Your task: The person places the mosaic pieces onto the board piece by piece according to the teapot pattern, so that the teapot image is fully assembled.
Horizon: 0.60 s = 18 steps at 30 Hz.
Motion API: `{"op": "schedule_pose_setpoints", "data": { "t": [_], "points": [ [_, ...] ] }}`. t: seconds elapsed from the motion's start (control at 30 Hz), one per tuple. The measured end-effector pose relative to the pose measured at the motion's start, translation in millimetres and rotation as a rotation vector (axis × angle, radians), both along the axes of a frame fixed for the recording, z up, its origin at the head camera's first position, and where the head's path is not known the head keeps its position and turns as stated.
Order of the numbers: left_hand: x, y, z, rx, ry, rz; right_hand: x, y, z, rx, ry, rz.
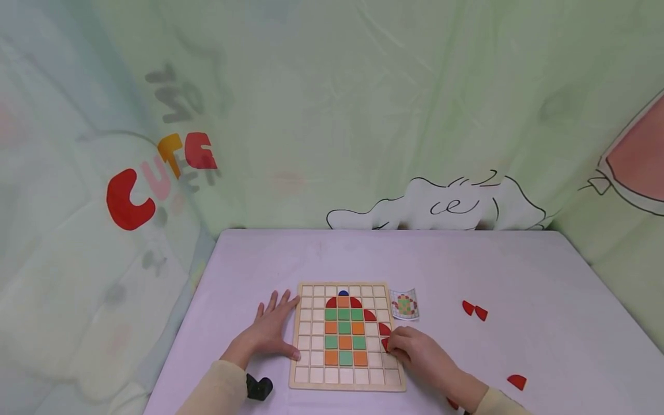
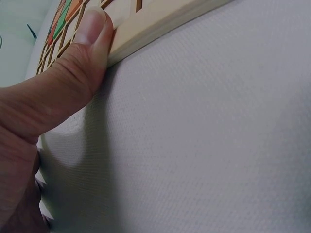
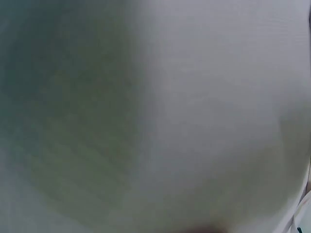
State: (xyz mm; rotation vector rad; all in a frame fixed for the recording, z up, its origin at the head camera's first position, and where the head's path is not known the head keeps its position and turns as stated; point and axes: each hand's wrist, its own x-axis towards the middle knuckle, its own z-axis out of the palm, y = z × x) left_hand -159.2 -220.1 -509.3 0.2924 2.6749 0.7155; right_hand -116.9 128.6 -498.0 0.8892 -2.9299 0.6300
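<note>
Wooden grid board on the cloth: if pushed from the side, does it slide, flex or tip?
The board looks like a stiff, flat wooden slab with a thick edge, so flex or tipping seems unlikely. On the woven tablecloth it would probably drag rather than glide. The left hand lies flat with its thumb against the board's edge, which suggests it shifts if unbraced.

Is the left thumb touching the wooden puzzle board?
Touching. The left wrist view shows the thumb of the left hand pressed flat against the side edge of the wooden puzzle board, with no gap between them.
</note>
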Motion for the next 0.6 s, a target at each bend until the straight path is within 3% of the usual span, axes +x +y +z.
{"op": "schedule_pose_setpoints", "data": {
  "t": [0.13, 0.33, 0.4, 0.6],
  "points": [
    [0.9, 0.9, 1.1, 0.007, 0.006, 0.008, -1.2, 0.9, -3.3, -0.009, -0.029, -0.010],
    [3.0, 1.2, 3.5, 0.007, 0.007, 0.021, -1.3, -10.4, -0.8, -0.043, -0.178, -0.282],
    [2.8, 0.7, 3.0, 0.007, 0.007, 0.021, -1.9, -14.4, 0.2, -0.045, -0.217, -0.340],
    [2.6, 0.4, 1.3, 0.009, 0.009, 0.017, -4.3, -18.2, -2.5, -0.007, -0.217, -0.353]
  ]
}}
